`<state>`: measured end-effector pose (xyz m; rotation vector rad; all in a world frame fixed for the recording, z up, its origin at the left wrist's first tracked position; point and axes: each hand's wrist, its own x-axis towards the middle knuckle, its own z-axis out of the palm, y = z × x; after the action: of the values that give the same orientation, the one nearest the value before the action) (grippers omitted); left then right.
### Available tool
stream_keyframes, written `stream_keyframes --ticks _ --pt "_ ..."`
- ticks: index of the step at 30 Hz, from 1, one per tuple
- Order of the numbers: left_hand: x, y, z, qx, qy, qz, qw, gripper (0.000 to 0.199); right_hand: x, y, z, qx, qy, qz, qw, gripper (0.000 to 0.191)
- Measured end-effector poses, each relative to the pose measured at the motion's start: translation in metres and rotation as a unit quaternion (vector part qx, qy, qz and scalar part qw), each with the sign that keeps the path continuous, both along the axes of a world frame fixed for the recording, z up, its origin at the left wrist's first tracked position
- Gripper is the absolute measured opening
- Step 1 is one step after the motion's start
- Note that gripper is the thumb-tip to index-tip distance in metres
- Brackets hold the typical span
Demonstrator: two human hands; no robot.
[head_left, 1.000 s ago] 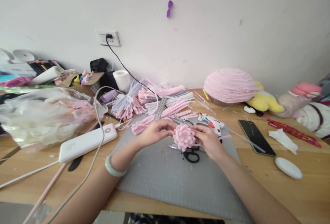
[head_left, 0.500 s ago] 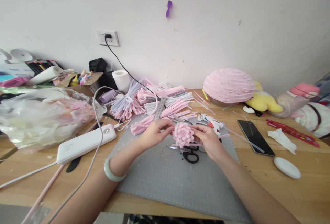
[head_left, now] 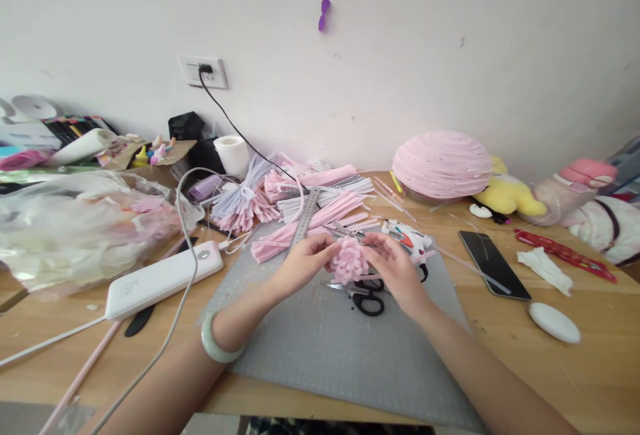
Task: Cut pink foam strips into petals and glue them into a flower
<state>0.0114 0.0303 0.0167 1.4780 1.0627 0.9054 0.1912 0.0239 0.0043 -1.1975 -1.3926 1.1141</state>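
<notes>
Between my two hands is a pink layered flower [head_left: 349, 260], held above the grey cutting mat [head_left: 320, 355]. My left hand [head_left: 309, 260] pinches its left edge with thumb and fingers. On the other side, my right hand [head_left: 395, 268] has its thumb and fingertips closed on the upper right petals. Black-handled scissors [head_left: 369, 303] lie on the mat just below the flower, partly covered by it. A metal ruler [head_left: 306, 215] and bundles of pink pipe cleaners [head_left: 325, 216] lie behind my left hand. Near my right hand is a white glue gun [head_left: 413, 238].
On the left, a white power bank [head_left: 165, 278] with cables sits beside a bulging plastic bag [head_left: 85, 228]. A pink dome [head_left: 443, 165] stands at the back right. Further right lie a phone [head_left: 493, 265], a crumpled tissue [head_left: 544, 269] and a white oval case [head_left: 554, 322].
The flower has tilted and turned a little in my hands. My right hand's fingers have shifted up and left over its petals. The view has moved slightly.
</notes>
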Motion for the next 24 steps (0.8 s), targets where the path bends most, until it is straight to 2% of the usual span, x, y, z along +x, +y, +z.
stream_keyframes --ticks 3,5,10,15,24 --pt "0.003 -0.002 0.0 0.0 -0.016 0.007 1.0 0.026 0.002 -0.003 0.003 0.152 -0.117 -0.018 0.981 0.018" --pt "0.004 -0.004 -0.001 0.001 -0.034 0.006 0.999 0.026 0.003 -0.004 0.004 0.186 -0.151 -0.007 0.971 0.009" --pt "0.008 -0.007 -0.005 -0.012 -0.045 0.0 0.999 0.025 0.002 -0.002 0.002 0.156 -0.14 0.012 0.978 0.011" --pt "0.011 -0.007 -0.015 -0.052 -0.051 -0.009 0.997 0.031 -0.001 -0.004 0.0 0.159 -0.15 0.013 0.976 0.011" --pt "0.008 -0.003 -0.018 0.005 0.044 0.014 0.999 0.029 -0.005 -0.007 0.002 0.15 -0.159 0.041 0.975 0.011"
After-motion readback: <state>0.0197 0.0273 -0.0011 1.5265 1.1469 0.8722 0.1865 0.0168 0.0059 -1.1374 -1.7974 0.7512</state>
